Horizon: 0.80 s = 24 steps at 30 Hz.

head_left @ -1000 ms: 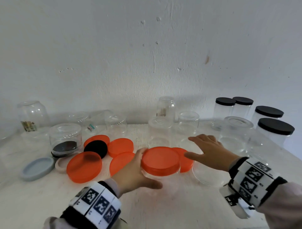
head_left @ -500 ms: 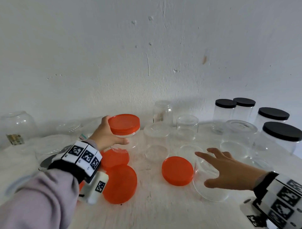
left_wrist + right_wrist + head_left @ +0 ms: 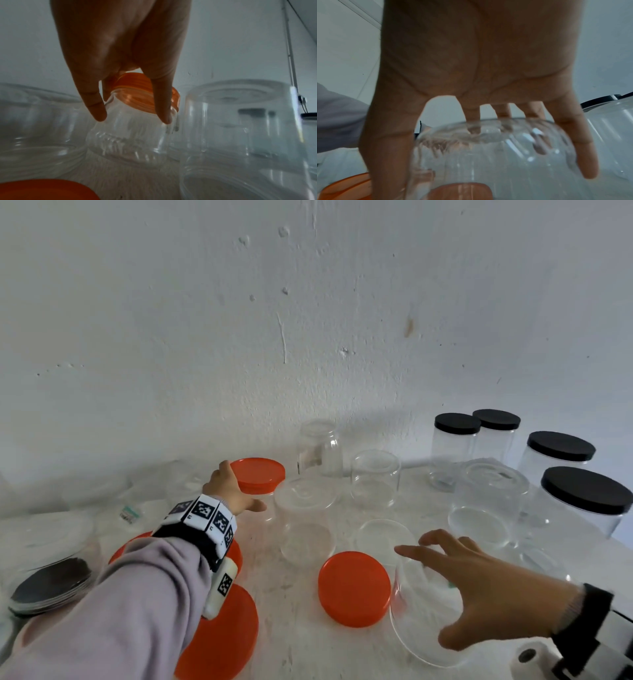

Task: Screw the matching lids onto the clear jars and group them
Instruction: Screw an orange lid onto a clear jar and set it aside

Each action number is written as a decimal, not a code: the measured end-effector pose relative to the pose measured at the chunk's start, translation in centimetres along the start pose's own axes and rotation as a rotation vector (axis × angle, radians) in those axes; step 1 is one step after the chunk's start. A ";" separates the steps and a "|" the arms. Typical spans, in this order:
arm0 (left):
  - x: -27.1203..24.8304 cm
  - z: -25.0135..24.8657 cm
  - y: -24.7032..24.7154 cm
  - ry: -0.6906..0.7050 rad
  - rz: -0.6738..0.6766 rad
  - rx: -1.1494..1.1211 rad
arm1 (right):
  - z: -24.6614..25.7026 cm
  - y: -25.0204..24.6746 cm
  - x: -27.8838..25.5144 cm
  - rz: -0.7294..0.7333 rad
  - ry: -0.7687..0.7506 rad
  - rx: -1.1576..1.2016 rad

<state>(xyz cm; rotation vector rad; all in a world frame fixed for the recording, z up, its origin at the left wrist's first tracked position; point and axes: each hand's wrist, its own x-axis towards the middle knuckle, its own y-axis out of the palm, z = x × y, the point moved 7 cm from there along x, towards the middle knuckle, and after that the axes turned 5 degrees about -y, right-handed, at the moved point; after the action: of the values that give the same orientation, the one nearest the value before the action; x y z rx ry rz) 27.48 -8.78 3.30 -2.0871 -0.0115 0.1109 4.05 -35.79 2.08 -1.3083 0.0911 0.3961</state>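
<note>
The clear round plastic jar with the orange screw lid point(image 3: 257, 475) stands at the back of the white table point(image 3: 294, 642), near the wall, its long axis roughly vertical and the lid facing up; in my left-wrist view it leans slightly, lid toward the wall. My left hand point(image 3: 228, 491) grips it just under the lid, thumb and fingers point(image 3: 96, 108) curled round the clear wall.

Nearer to me, a clear wide plastic jar point(image 3: 423, 616) stands upside down, its mouth on the table and its flat base up. My right hand point(image 3: 479, 587) is spread over that base, fingers point(image 3: 589, 155) bent down around its edge; whether they actually clamp it I cannot tell.

Just left of that jar a loose flat orange round lid point(image 3: 354, 589) lies on the table. More orange lids point(image 3: 222, 635) lie under my left forearm. Other lidless clear jars point(image 3: 375, 479) stand between the two hands, and four clear jars with black lids point(image 3: 587, 489) are grouped at the far right.
</note>
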 end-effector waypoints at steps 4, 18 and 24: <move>0.4 -0.6 1.0 -0.027 0.048 0.099 | 0.3 -0.4 -0.1 -0.012 -0.029 -0.009; -1.9 -0.9 0.1 0.060 0.099 0.186 | 1.3 -2.2 -1.1 -0.190 -0.076 0.036; -7.7 0.9 1.5 0.211 0.272 0.377 | 2.9 -2.3 -0.5 -0.321 -0.105 0.185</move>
<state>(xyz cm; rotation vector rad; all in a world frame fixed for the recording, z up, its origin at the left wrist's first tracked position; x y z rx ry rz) 19.68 -9.13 2.09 -1.7049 0.3931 0.0513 3.91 -33.65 5.15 -1.0944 -0.1653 0.1765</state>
